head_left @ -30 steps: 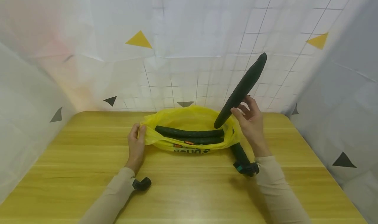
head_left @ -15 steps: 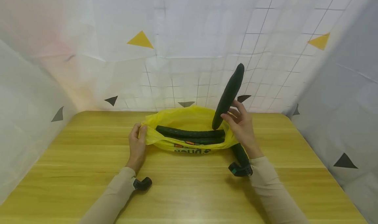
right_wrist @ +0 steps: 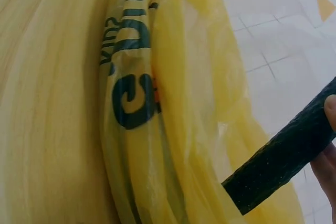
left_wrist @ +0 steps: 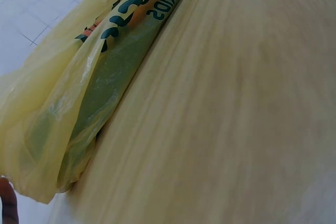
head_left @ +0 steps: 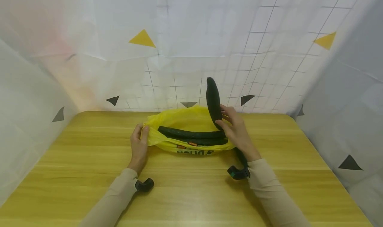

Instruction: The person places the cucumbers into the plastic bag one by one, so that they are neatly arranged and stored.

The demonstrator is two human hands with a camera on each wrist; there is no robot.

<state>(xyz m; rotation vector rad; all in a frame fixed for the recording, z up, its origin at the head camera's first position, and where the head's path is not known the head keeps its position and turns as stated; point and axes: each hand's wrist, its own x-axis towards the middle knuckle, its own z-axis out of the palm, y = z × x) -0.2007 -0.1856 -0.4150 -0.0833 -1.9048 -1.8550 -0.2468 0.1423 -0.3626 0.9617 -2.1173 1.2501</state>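
Held cuke (head_left: 213, 99) moved L, nr 2 bagged cukes (head_left: 191, 134).

A: Class of place?
B: Screened booth, lab-like in fit-out; surrounding building cannot be told.
A: Furniture?
B: Tabletop (head_left: 185, 197), 1, wood-grain, far corners rounded.
A: Enclosure?
B: Back sheet (head_left: 191, 24), white, beyond the tabletop's far edge, thin dark grid lines showing. Side sheets, pale, 2: left sheet (head_left: 27, 94) beyond the left edge, right sheet (head_left: 353, 97) beyond the right.
A: Markings?
B: Yellow triangles (head_left: 143, 39), 2, high on the back sheet. Dark triangles (head_left: 350, 163), several, on back and sides; largest beyond the right edge.
A: Equipment?
B: Wrist cameras (head_left: 145, 185), black, 2; 1 at the cuff of each beige sleeve (head_left: 269, 187), over the tabletop.
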